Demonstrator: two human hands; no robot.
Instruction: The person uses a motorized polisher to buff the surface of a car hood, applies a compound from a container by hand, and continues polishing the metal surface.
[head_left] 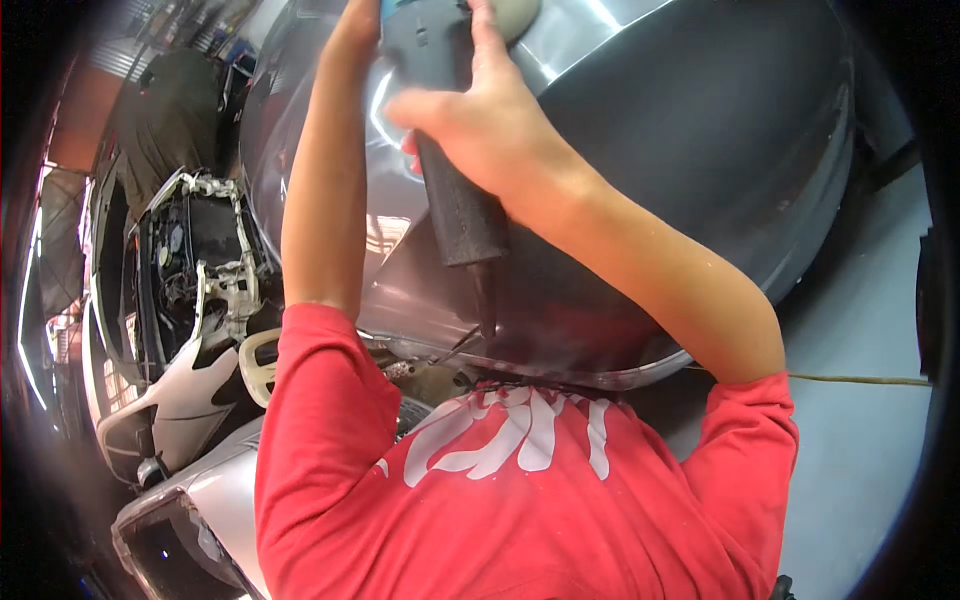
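Note:
A dark grey power polisher (430,50) slants down from the top edge, its black handle (462,215) toward me. My right hand (490,120) is closed round its body, thumb across the top and index finger stretched along the side. A rounded beige part (516,14), perhaps its pad, shows beside the tool's far end. From the handle's near end a dark cord (485,300) hangs down. My left forearm (328,180) reaches up along the tool's left; the hand is cut off by the upper edge. Beneath the polisher lies a glossy dark grey car panel (700,150).
At left stands a partly stripped car front (205,260) with its frame bare. A silver body part with a dark lamp (180,545) lies at lower left, near a cream loop-shaped piece (262,365). A thin yellowish line (860,380) crosses the pale floor (860,450) at right.

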